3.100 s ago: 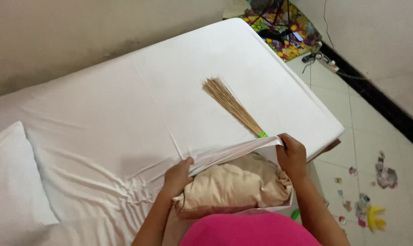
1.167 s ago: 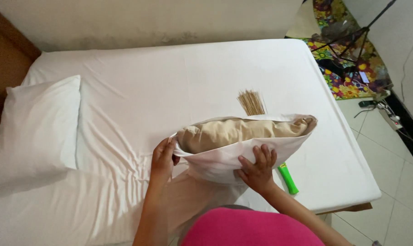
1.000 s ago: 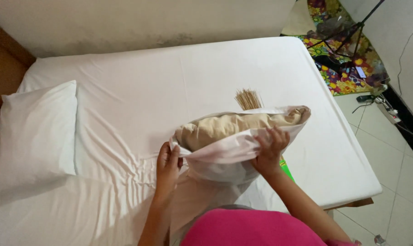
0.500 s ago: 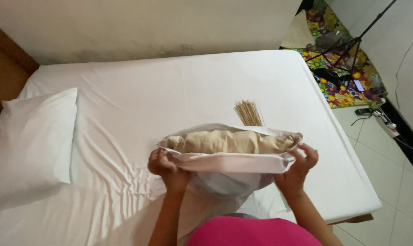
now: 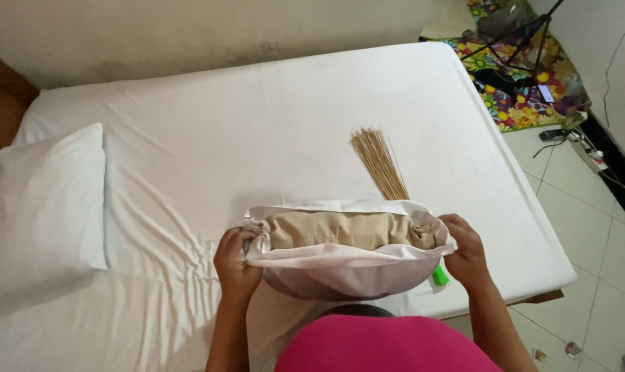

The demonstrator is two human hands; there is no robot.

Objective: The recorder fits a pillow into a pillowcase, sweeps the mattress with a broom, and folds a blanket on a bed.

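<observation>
Beige stuffed pillow (image 5: 350,229): near bed edge, half inside white cloth pillowcase (image 5: 340,265). Left hand (image 5: 235,265), right hand (image 5: 464,249): fingers pinching opening's corners, holding it spread. Bristle broom (image 5: 379,164): lying behind.

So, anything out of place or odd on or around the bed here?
Yes: a stick broom lies on the white bed sheet, its green handle end poking out beside the pillowcase both hands hold. Small scraps of litter lie on the floor tiles at lower right.
</observation>
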